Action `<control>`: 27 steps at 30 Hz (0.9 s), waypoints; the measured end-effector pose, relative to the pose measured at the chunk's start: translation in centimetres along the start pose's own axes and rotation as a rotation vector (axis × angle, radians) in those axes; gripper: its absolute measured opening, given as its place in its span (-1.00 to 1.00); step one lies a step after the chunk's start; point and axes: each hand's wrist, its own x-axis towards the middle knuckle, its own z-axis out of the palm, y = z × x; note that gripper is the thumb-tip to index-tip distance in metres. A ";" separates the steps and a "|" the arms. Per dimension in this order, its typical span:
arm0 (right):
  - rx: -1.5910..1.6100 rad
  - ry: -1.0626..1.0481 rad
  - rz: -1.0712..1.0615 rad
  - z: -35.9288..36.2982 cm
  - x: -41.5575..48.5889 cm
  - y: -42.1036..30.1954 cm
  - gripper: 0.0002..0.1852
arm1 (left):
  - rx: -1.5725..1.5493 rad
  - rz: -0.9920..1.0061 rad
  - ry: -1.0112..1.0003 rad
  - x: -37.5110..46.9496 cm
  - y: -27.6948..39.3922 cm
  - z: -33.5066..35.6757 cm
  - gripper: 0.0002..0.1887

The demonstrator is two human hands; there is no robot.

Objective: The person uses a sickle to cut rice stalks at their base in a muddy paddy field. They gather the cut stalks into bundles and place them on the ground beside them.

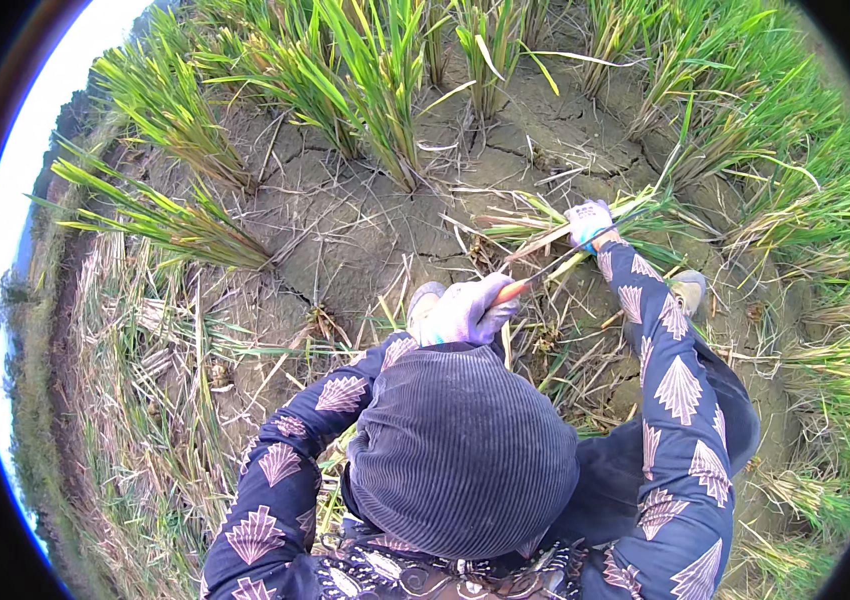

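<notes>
My left hand, in a pale glove, is closed around the orange handle of a sickle. Its thin dark blade runs up and to the right, passing by my right wrist. My right hand, also gloved, grips a bunch of cut rice stalks. Leaves stick out on both sides of that fist. More stalks lie on the ground just left of it. Part of the blade overlaps the bunch, so I cannot tell whether it touches the stalks.
Standing rice clumps rise from cracked soil ahead, and dense rice fills the right. Cut straw covers the left. Short stubble dots the ground near my shoes. A dark corduroy cap blocks the lower middle.
</notes>
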 end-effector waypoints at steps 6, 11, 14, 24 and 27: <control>0.147 0.335 -0.030 -9.1 0.1 -5.3 -0.70 | -0.018 0.000 0.138 -2.7 -1.2 -3.4 -0.76; -0.004 0.412 -0.228 -14.1 -2.3 -14.1 -0.59 | -0.078 0.136 0.085 -3.6 0.8 -2.7 -0.76; 0.191 0.283 -0.492 -14.3 -2.5 -19.6 -0.25 | -0.141 0.176 0.204 -4.8 0.9 -2.4 -0.75; -0.582 0.772 -0.548 -13.0 6.6 -26.2 -0.60 | -0.328 0.125 0.379 -3.4 -2.9 -1.4 -0.84; -0.930 0.548 -0.388 -12.9 8.5 -26.6 -0.63 | -0.422 0.049 0.639 -3.9 -4.5 -0.4 -0.79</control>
